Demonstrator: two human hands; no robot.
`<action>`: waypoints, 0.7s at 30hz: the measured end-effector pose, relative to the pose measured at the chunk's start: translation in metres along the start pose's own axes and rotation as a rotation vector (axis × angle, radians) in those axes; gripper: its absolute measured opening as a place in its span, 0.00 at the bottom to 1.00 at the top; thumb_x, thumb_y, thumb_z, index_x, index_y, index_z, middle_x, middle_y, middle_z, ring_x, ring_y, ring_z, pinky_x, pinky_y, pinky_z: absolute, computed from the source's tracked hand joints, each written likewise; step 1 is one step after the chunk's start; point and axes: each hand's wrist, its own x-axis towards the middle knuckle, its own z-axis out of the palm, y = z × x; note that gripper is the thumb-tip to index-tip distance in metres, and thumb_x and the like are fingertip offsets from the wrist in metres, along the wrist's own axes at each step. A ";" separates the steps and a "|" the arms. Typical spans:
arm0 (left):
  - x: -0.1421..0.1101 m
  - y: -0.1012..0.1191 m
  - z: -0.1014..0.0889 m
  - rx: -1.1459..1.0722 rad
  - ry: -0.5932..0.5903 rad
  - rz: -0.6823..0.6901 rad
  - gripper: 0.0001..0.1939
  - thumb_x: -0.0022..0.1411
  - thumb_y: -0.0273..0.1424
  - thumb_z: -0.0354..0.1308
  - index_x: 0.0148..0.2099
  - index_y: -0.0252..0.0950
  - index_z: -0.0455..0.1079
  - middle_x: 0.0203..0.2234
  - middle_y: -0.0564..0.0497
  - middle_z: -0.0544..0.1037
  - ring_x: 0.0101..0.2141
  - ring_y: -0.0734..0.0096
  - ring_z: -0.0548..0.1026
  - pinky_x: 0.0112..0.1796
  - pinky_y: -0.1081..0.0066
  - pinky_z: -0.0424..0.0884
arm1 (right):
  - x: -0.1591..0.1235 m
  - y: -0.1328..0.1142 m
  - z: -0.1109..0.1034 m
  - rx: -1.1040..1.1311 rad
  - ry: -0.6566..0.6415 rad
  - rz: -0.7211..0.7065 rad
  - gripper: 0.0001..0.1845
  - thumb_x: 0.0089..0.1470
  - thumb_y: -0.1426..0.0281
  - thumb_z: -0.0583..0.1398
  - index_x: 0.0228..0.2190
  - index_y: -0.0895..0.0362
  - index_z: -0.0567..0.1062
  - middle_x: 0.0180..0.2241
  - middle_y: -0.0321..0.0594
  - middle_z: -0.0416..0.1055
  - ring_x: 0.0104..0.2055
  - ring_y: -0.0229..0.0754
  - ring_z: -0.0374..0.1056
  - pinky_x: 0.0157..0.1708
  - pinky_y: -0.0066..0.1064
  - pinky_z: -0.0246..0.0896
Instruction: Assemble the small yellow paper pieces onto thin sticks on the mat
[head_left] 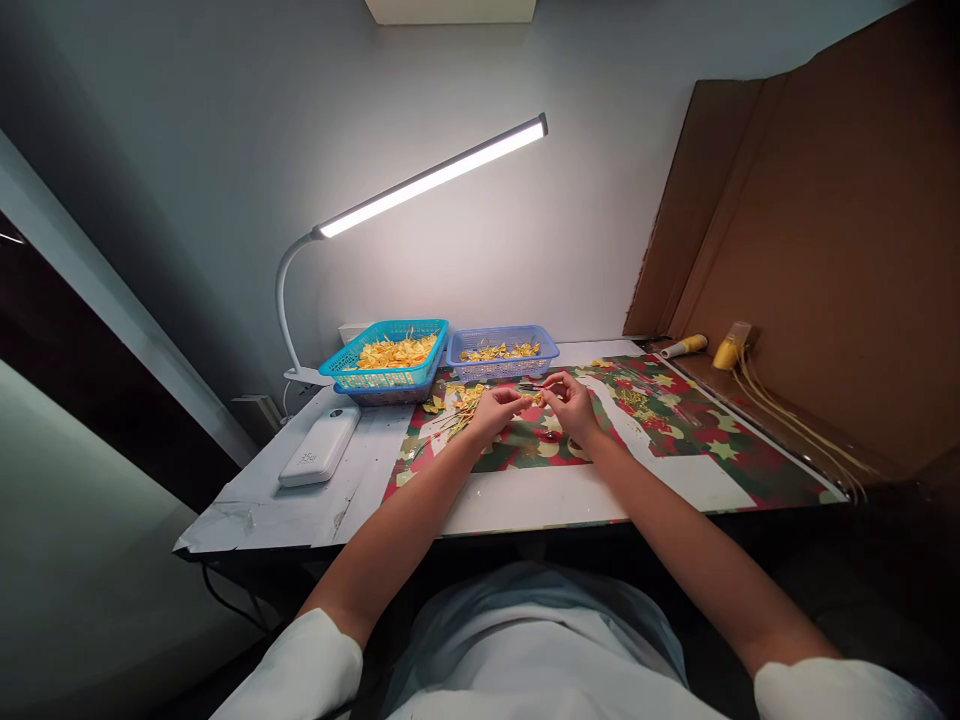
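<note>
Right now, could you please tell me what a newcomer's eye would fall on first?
Probably the glowing white desk lamp, slanting before the grey wall. Below its left end, a turquoise plastic mesh basket holds heaped yellow pieces. Next come the left hand and right hand, close together over a red-and-green patterned sheet.

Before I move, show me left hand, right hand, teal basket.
Left hand (496, 410), head view: middle of hand.
Right hand (573, 408), head view: middle of hand.
Teal basket (386, 379), head view: near wall.

grey wall, lit lamp, white-covered desk, brown cardboard
</note>
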 end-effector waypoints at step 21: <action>-0.002 0.008 -0.009 0.669 -0.037 0.679 0.04 0.57 0.31 0.57 0.33 0.36 0.69 0.29 0.51 0.74 0.29 0.75 0.69 0.31 0.74 0.64 | 0.001 0.007 0.006 0.095 0.057 0.024 0.09 0.45 0.65 0.61 0.28 0.53 0.66 0.23 0.33 0.70 0.26 0.40 0.70 0.28 0.32 0.63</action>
